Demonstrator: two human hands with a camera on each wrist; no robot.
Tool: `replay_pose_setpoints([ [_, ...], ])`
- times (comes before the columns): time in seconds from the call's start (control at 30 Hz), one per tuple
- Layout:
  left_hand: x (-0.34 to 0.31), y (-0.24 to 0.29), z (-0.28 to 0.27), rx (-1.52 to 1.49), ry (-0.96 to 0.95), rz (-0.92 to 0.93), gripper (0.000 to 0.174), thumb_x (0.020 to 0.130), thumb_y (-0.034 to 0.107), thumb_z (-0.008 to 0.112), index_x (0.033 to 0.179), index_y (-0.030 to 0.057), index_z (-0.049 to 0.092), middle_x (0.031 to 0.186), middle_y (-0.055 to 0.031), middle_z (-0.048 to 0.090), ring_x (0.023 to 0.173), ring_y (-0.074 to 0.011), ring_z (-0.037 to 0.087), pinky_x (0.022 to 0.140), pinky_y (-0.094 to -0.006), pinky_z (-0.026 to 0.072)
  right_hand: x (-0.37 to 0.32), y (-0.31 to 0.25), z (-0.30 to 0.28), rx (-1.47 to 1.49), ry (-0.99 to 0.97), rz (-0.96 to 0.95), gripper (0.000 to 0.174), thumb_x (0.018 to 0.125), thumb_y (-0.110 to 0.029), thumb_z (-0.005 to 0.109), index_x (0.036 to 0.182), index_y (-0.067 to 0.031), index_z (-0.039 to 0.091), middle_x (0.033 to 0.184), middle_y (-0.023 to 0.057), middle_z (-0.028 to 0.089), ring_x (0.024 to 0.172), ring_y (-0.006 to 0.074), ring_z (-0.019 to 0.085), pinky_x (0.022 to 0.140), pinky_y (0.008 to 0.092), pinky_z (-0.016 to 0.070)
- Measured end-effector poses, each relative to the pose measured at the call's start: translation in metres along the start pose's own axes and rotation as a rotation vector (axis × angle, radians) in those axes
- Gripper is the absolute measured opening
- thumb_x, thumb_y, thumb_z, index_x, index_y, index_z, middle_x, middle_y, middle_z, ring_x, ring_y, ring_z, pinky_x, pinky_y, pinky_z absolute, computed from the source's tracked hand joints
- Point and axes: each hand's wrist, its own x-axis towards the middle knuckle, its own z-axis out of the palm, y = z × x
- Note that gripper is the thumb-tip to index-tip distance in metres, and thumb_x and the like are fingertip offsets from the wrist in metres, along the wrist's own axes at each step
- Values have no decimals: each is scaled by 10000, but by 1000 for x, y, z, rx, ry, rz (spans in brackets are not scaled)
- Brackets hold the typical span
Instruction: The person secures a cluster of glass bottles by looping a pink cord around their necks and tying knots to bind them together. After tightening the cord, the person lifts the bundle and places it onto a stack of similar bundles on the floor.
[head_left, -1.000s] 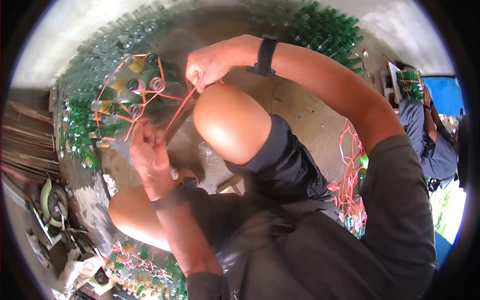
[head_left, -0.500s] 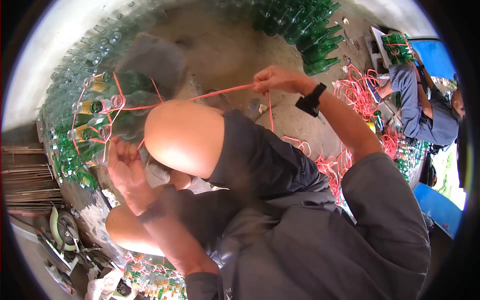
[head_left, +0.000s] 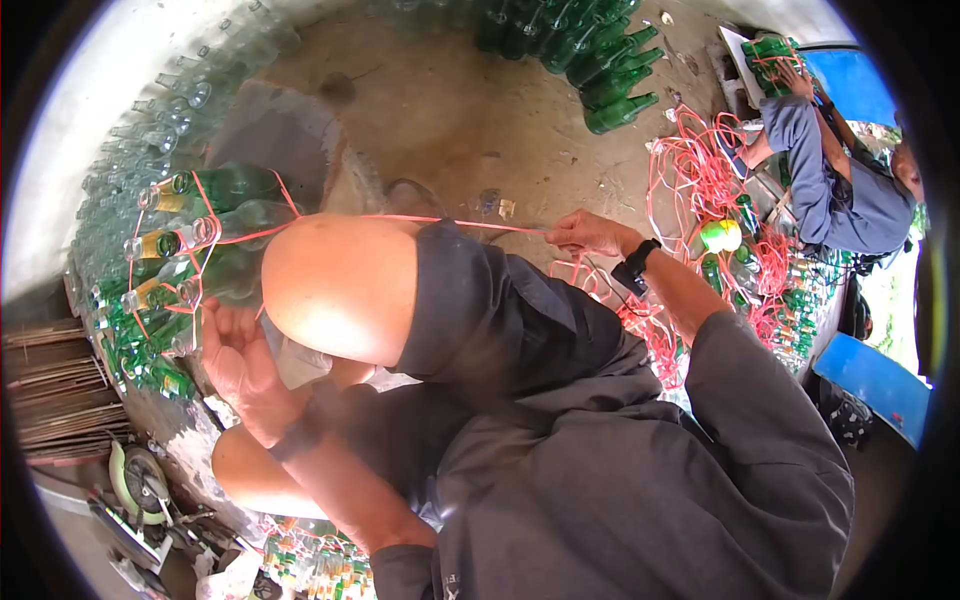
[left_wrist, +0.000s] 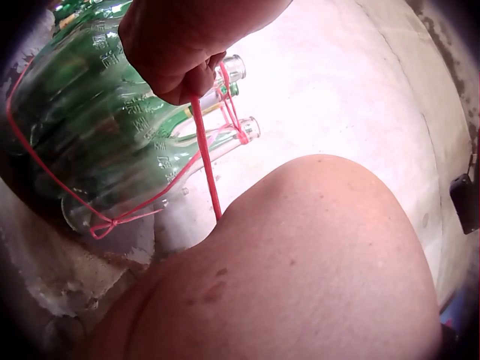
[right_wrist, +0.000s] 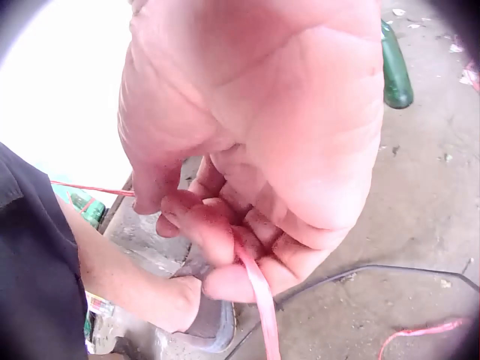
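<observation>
A bundle of green and clear glass bottles [head_left: 240, 186] lies at the left of the head view, with pink plastic twine [head_left: 470, 222] looped around the necks. Close by the necks, my left hand [head_left: 240, 365] pinches the twine; in the left wrist view a taut strand [left_wrist: 204, 154] runs down from its fingers behind the raised knee [left_wrist: 322, 225]. Another loop around the bottle bodies has a knot [left_wrist: 111, 223]. Out to the right, my right hand [head_left: 592, 235] grips the stretched twine, and a loose tail [right_wrist: 262, 300] hangs from its curled fingers.
Rows of clear bottles [head_left: 150, 135] line the wall, and green bottles [head_left: 610, 85] lie at the back. Tangled pink twine [head_left: 700, 160] heaps on the right, where another person [head_left: 850, 200] sits handling tied bottles. Thin sticks [head_left: 60, 400] and a wheel [head_left: 140, 482] stand at left.
My right hand has moved from near the bundle far out to the right, drawing the twine straight across the knee. My left hand has stayed by the bottle necks. The head view has shifted.
</observation>
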Motion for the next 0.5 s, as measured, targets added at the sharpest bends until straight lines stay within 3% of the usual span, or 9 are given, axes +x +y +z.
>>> replay_pose_setpoints([
  [0.03,0,0,0,0,0,0,172,1083,136,627,1137,-3,542,707,42,315,592,-78,251,556,-257,273,-2,-3,-2,0,0,0,334,993,-368,759,832,-84,691,693,-34,553,628,76,516,567,263,416],
  [0.1,0,0,-2,8,-10,-3,166,1085,138,625,1132,2,542,704,44,310,592,-77,248,557,-256,273,-9,-18,-10,-342,227,-60,343,988,-364,755,811,-72,724,689,-45,564,619,60,495,552,255,399],
  [0.23,2,0,-4,9,-26,-4,166,1085,142,625,1134,5,543,701,46,307,589,-77,244,556,-257,271,-23,-80,-56,-320,539,-132,347,947,-382,772,798,-68,765,657,-46,583,598,59,491,509,275,370],
  [0.3,3,0,-4,8,-13,-1,167,1085,145,626,1136,8,545,699,46,306,587,-78,241,555,-257,268,-36,-125,-69,-518,643,-256,356,943,-396,776,794,-72,764,646,-61,577,612,48,502,520,272,379],
  [0.4,4,-2,-5,-6,-21,0,172,1084,146,627,1137,5,545,697,45,305,586,-80,238,554,-258,266,-59,-187,-75,-644,693,-371,378,922,-396,810,776,-54,741,636,-66,563,615,45,491,539,265,384],
  [0.5,3,-1,-3,2,1,5,171,1082,144,628,1138,4,545,697,43,305,585,-82,236,554,-259,265,-70,-229,-83,-805,730,-537,373,928,-357,817,763,-51,682,667,-86,478,644,37,441,550,274,337],
])
